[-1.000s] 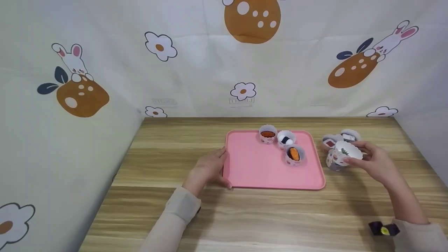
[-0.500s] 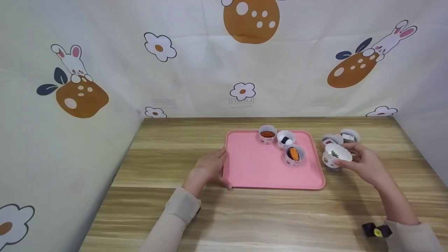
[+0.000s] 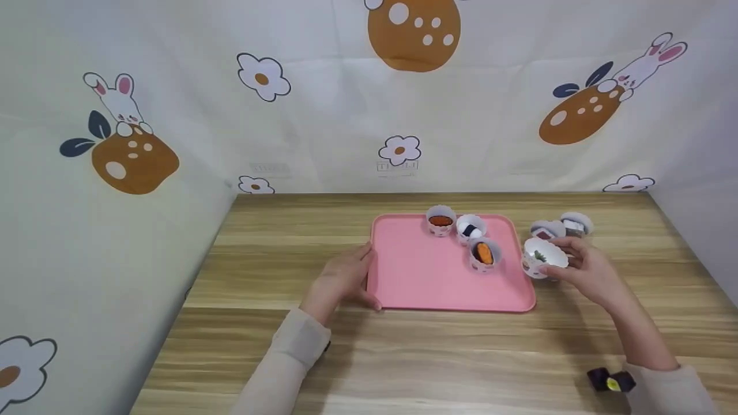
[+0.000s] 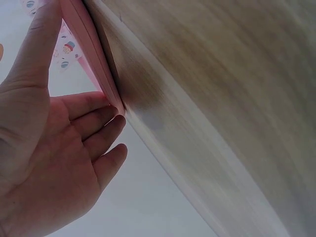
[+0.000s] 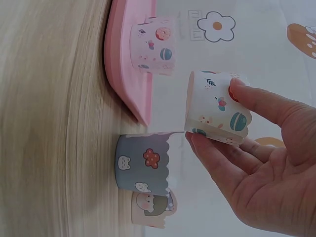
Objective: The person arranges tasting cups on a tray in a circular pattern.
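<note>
Between thumb and fingers, my right hand [image 3: 591, 274] pinches a white paper baking cup [image 3: 531, 266] with a small green piece inside. The cup tilts beside the right edge of a pink tray [image 3: 424, 276]. In the right wrist view the printed cup [image 5: 215, 106] is held clear of the table. My left hand [image 3: 341, 276] rests against the tray's left edge; its fingers [image 4: 101, 128] lie nearly straight in the left wrist view. On the tray stand three paper cups: one with a reddish-brown piece [image 3: 441, 221], one with a white, dark-banded piece [image 3: 470, 230], one with an orange-topped piece [image 3: 484, 253].
Behind my right hand stand a pinkish cup [image 3: 546, 229] and a pale cup [image 3: 577, 223], each with a piece inside. A blue-grey cup [image 5: 143, 165] shows below the held one in the right wrist view. A patterned white cloth [image 3: 323, 132] borders the wooden table [image 3: 277, 248].
My right hand has moved left with the white paper cup, bringing it up to the tray's right edge. My left hand stays at the tray's left side.
</note>
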`<state>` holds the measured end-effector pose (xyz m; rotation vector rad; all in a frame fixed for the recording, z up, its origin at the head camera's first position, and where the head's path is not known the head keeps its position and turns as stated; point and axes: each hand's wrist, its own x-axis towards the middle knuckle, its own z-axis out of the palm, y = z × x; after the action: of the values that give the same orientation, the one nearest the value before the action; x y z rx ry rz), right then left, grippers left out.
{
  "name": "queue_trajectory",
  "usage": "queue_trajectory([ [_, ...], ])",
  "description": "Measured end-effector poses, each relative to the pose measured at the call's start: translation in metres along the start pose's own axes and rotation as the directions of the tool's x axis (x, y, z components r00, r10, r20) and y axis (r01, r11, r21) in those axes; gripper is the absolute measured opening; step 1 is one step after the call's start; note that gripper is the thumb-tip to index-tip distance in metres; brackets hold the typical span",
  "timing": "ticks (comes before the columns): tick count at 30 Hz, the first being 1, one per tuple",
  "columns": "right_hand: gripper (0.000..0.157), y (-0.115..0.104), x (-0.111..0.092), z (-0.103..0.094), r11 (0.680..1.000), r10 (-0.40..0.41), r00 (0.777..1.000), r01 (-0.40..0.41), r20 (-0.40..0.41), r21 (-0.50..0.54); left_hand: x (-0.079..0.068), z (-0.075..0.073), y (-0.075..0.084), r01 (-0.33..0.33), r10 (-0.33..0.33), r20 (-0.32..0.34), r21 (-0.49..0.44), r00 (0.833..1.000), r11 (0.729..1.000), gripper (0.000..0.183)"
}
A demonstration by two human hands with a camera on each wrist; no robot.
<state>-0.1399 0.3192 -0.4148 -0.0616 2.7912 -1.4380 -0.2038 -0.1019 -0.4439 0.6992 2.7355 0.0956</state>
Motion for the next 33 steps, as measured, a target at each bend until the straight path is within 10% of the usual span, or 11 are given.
queue_trajectory([
  [33, 0.054, -0.012, 0.007, 0.032, 0.999, -0.046, 0.997, 0.046, 0.064, -0.007, -0.001, 0.001, -0.001, -0.022, 0.022, -0.009, -0.022, 1.000, 1.000, 0.121],
])
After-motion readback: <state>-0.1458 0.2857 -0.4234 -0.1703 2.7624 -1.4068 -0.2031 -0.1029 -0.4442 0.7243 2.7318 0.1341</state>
